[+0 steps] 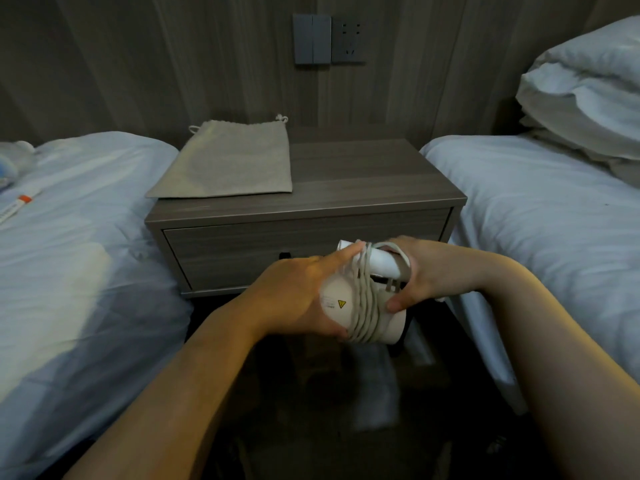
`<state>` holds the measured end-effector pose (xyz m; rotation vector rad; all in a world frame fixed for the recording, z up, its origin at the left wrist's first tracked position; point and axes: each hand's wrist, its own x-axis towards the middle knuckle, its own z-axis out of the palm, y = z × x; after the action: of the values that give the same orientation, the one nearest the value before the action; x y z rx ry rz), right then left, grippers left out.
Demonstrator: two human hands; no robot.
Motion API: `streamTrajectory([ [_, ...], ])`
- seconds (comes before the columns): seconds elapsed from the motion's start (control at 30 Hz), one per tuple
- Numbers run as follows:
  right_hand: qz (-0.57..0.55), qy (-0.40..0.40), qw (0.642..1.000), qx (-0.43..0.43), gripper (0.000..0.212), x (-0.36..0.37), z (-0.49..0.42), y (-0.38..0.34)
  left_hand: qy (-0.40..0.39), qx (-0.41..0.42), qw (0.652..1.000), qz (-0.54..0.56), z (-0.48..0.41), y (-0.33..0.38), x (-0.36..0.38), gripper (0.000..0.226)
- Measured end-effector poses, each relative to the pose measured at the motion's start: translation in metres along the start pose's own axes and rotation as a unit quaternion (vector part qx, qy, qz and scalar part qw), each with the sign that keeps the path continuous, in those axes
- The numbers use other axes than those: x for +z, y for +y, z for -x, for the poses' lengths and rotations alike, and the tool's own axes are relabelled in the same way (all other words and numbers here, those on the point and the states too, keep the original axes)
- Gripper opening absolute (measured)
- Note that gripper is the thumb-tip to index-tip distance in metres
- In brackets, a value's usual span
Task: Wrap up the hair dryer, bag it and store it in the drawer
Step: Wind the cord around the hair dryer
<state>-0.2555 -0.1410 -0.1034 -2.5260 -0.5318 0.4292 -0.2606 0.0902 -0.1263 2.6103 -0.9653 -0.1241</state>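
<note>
Holding the white hair dryer [337, 303] at centre frame, in front of the closed drawer [249, 247]. Left hand [294, 296] is curled round the body, index finger along the handle. Right hand [427, 271] grips the other end, thumb pressed on it. Cord [363, 303] is coiled round the dryer. Drawstring bag [225, 161] lies flat on the nightstand [367, 174], left part of its top.

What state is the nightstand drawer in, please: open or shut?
Shut: the drawer front sits flush within the nightstand frame.

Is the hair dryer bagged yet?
No, the left hand and right hand hold the hair dryer, while the drawstring bag lies flat on the nightstand.
</note>
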Motion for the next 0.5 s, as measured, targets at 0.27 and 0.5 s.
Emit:
streamTrajectory([
  [0.27, -0.128, 0.004, 0.992, 0.017, 0.108, 0.003, 0.005, 0.005, 0.068, -0.053, 0.954, 0.288, 0.003, -0.004, -0.014, 0.113],
  [0.5, -0.284, 0.109, 0.953, -0.017, 0.086, 0.018, -0.003, -0.003, 0.281, -0.071, 0.862, 0.416, -0.003, 0.006, -0.022, 0.079],
])
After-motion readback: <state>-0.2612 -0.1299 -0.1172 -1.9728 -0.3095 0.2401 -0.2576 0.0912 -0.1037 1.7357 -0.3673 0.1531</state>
